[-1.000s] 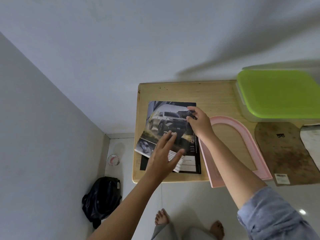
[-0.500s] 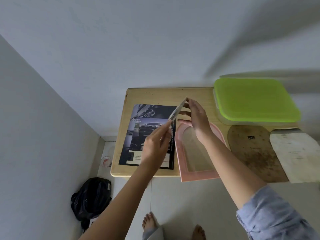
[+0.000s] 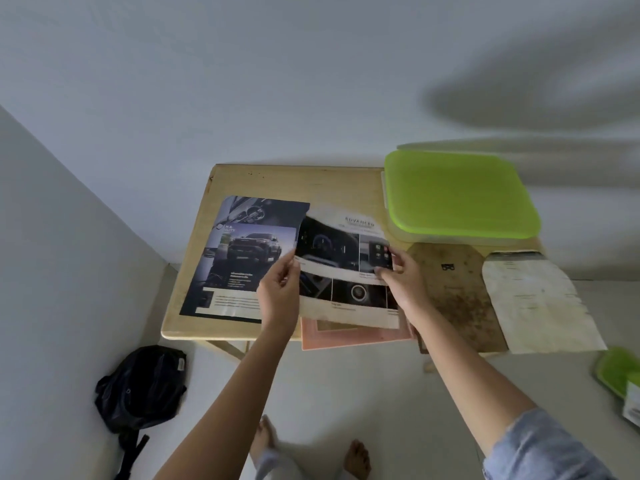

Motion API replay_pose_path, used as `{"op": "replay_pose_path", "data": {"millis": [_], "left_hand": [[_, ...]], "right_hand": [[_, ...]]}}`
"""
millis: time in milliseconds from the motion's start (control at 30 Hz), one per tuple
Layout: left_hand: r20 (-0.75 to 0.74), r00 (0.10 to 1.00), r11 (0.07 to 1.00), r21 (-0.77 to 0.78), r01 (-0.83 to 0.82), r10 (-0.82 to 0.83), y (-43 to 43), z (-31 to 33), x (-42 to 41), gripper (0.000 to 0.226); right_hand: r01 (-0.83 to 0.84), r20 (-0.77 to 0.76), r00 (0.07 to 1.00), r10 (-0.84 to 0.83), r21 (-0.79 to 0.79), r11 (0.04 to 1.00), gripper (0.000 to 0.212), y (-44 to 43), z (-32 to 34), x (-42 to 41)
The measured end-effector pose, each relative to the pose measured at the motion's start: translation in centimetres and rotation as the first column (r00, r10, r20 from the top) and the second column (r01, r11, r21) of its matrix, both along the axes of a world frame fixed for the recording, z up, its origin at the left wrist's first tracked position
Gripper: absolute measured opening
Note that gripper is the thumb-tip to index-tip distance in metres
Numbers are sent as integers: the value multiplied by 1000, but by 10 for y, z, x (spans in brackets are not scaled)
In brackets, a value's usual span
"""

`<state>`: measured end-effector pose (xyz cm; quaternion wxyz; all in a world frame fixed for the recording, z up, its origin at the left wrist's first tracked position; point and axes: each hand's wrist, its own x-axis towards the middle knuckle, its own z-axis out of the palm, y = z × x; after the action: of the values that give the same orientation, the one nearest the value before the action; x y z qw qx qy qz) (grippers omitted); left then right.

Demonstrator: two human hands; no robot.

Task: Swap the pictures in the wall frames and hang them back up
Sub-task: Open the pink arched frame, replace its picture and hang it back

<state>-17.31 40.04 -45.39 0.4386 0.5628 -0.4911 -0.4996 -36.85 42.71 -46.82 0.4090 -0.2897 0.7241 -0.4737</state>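
A printed car page with dashboard photos is held flat above the pink arched frame, hiding most of that frame. My left hand pinches the page's left edge and my right hand pinches its right edge. A second dark car page lies flat on the wooden table to the left. A brown arched backing board and a white arched sheet lie to the right.
A box with a green lid stands at the table's back right. Another green-lidded item sits at the far right edge. A black bag lies on the floor by the left wall. My bare feet are below.
The top page was lifted off the stack, turned over and carried right. It is now spread flat in both hands over the pink frame. The dark page stays on the table.
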Motion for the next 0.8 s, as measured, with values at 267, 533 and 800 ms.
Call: {"op": "replay_pose_path", "data": {"millis": [267,533,800], "left_hand": [[452,885,994,68,87,-109,25,-58,-13,33],[657,732,983,104,149,-180,28,-71,-16,48],[671,711,976,104,192,-211,19,-75,-15,53]], "right_hand": [[-234,-338,891,303,230,944,59,15,-34,-28],[-352,-714,543,442,284,892,50,25,-44,-20],[-478,-712,429,557,344,808,47,27,-60,3]]}}
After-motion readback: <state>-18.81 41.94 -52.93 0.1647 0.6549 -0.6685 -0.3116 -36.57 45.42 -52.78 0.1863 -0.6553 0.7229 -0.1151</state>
